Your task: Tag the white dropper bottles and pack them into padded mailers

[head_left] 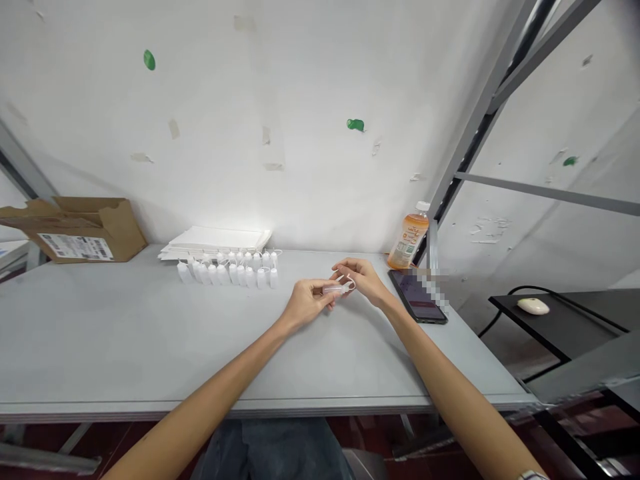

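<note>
My left hand (pixel 306 303) grips a small translucent plastic bottle (pixel 335 289) by its body, holding it level above the table. My right hand (pixel 363 279) pinches the white looped strap (pixel 347 281) at the bottle's capped end. The fingers of both hands nearly meet around it, and they hide part of the bottle. Behind my hands, several small white plastic bottles (pixel 227 271) stand in rows on the grey table (pixel 125 333), with their looped straps attached.
A stack of white sheets (pixel 215 239) lies behind the bottles, and an opened cardboard box (pixel 80 228) sits at the far left. To the right are a phone (pixel 417 297) and an orange drink bottle (pixel 407 237). A mouse (pixel 533 306) rests on a black shelf (pixel 555 327).
</note>
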Motion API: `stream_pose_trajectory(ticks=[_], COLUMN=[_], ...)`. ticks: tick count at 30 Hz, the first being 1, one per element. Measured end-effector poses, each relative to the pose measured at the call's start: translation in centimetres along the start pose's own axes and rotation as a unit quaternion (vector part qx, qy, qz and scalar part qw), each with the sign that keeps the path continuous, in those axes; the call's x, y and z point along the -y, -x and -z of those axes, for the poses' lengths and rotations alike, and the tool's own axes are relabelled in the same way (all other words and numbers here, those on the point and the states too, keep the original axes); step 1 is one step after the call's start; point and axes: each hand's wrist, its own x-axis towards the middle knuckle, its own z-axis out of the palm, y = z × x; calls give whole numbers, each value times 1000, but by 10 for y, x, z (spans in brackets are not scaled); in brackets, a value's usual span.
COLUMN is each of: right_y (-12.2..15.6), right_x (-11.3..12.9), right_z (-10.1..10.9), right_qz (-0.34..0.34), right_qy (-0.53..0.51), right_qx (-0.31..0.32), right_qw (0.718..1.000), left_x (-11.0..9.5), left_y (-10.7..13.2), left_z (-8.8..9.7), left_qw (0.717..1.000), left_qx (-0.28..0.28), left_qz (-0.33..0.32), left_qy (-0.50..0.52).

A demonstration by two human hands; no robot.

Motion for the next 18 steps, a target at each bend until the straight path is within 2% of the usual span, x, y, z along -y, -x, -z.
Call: stream_pose_trajectory(ticks=[7, 9, 13, 18], right_y=[3, 4, 6, 7], right_x=[7, 10, 13, 8], right_z=[2, 6, 11, 1], right_qz=[-12, -27, -38, 0], right_qy=[-11, -32, -33, -21], right_qx=[-14, 9, 94, 77], right_qw=[1000, 999, 994, 997], left_x=[-4, -4, -4, -4], left_y=[-3, -4, -6, -8], left_z=[6, 8, 11, 15], left_qw=[999, 998, 997, 997], left_qx=[-47, -65, -77, -73], left_qz=[-5, 2, 14, 14], left_qy=[1, -9, -10, 25])
